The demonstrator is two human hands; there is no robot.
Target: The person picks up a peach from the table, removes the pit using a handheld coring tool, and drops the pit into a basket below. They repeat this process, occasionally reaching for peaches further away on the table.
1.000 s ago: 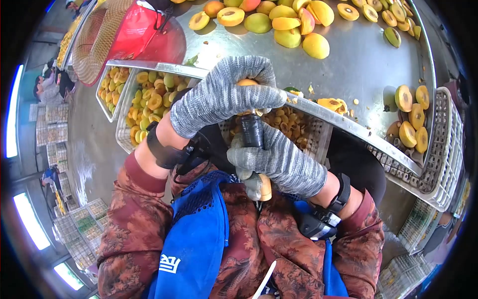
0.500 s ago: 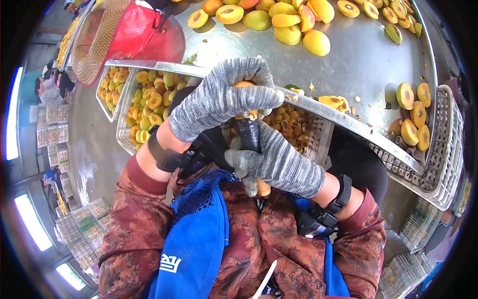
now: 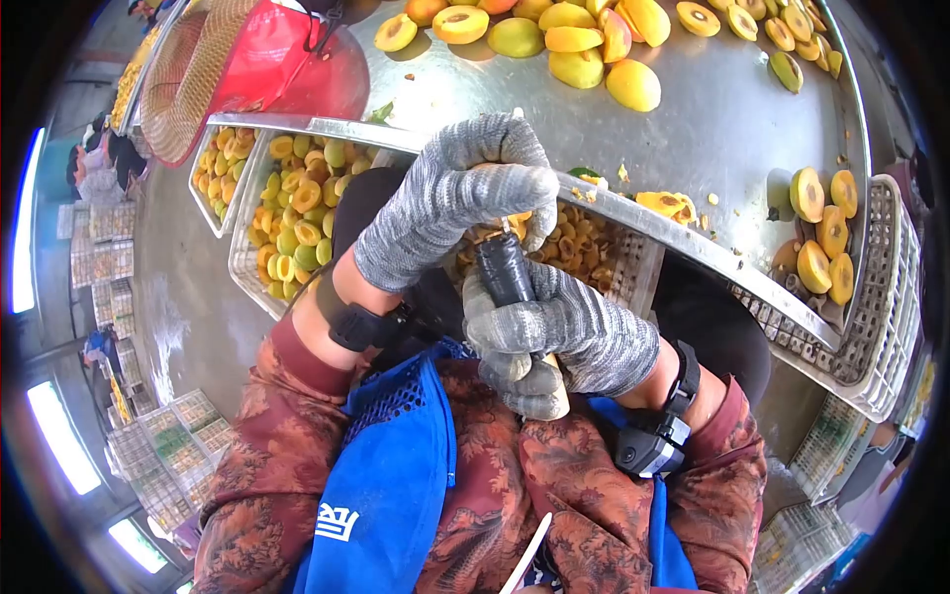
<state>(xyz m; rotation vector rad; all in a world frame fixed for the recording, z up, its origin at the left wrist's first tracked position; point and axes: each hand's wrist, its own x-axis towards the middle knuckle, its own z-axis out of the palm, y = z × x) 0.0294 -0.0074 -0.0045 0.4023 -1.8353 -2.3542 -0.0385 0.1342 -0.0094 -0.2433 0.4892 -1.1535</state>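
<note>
In the head view my left hand [image 3: 455, 193], in a grey knitted glove, is curled over an apricot [image 3: 482, 235]. Only a little orange flesh shows below the fingers; the rest is hidden. My right hand [image 3: 569, 332], gloved alike, grips a hand tool with a black-wrapped shaft [image 3: 505, 269] and a pale wooden end [image 3: 552, 401]. The tool's upper tip meets the fruit under my left hand, and its working end is mostly hidden. Both hands are over my lap, at the near edge of the metal table [image 3: 712, 129].
Apricots [image 3: 576, 67] and cut halves [image 3: 813, 265] lie on the table, with scraps [image 3: 665, 205] by its edge. Crates of halves [image 3: 302, 203] stand below. A white crate [image 3: 886, 297] is at right, a straw hat [image 3: 183, 89] with red cloth at upper left.
My right hand has moved slightly right and down, and the tool now leans more. My left fingers have shifted over the fruit, so less of it shows.
</note>
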